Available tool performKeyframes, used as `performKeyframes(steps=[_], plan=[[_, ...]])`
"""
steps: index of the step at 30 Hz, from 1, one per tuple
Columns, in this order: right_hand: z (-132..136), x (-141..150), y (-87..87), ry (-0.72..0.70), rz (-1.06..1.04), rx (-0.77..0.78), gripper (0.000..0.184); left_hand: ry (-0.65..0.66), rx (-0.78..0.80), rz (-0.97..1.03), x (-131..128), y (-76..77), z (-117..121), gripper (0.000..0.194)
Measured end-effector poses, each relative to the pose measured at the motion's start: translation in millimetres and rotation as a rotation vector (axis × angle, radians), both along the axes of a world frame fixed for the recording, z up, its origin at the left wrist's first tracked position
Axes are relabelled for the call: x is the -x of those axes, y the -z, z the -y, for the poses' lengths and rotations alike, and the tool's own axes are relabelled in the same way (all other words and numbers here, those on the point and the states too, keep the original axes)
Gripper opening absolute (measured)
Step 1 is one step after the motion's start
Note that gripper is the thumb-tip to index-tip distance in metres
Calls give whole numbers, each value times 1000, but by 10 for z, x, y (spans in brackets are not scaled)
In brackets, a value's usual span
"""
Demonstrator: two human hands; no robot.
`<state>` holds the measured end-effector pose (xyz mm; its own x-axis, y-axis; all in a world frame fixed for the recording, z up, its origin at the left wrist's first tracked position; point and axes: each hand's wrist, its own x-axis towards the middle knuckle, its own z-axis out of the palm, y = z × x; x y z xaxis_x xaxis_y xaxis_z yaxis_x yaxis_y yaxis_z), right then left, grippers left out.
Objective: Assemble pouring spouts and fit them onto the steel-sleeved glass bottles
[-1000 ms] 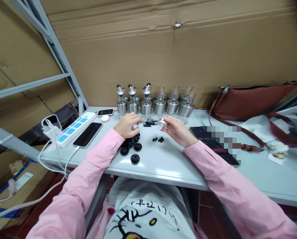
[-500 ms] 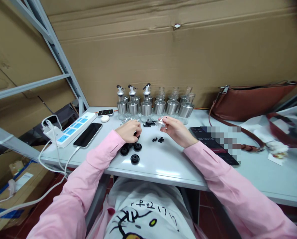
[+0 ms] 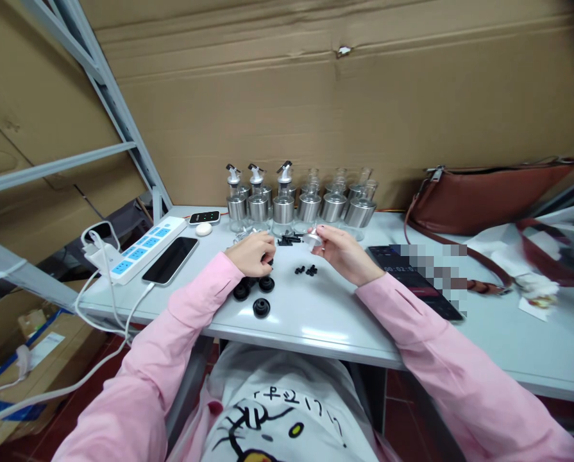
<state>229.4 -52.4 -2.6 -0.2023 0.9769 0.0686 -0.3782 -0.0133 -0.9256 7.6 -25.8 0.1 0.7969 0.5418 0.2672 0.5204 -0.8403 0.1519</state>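
Observation:
My right hand [image 3: 343,253] pinches a small silvery pourer cap [image 3: 312,240] between thumb and fingers, just above the table. My left hand [image 3: 251,255] is closed, its fingers curled down. A bit of something dark shows at its fingertips, too hidden to name. Just below that hand lie several round black stoppers [image 3: 261,308], some partly covered by it. Behind it are shiny small parts [image 3: 248,233]. Between the hands rest a cluster of small black pieces [image 3: 306,270] and a pile of longer black pieces [image 3: 289,239].
Glass bottles with metal bands [image 3: 310,206] stand in rows at the back; three carry pourers [image 3: 284,169]. A power strip [image 3: 147,249], a charging phone [image 3: 170,260] and a white round object [image 3: 203,229] are left. A dark tablet [image 3: 416,282] and brown bag [image 3: 483,199] are right.
The silvery cap has turned slightly in my right hand's fingers. My left hand stays nearly in place, still closed.

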Motion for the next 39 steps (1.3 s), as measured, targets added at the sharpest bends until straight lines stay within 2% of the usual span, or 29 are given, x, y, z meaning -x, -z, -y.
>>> performKeyframes(steps=[6,11,14,17,20,28,39], plan=[[21,15,-16,-53,22,22,18,63,-155,169,-67,-44,76,8],[93,58,-25,-202,68,11,17,100,-368,345,-126,-68,158,9],[138,86,-21,-300,37,11,16,110,-440,422,-151,-53,186,11],[150,95,-16,-328,-34,10,15,120,-447,429,-173,-25,198,11],[132,87,-11,-280,-66,-12,14,132,-450,436,-186,-7,204,10],[105,51,-35,-199,-28,-88,15,134,-395,581,-173,36,182,14],[120,58,-47,-189,23,-116,16,137,-352,474,-171,24,170,10]])
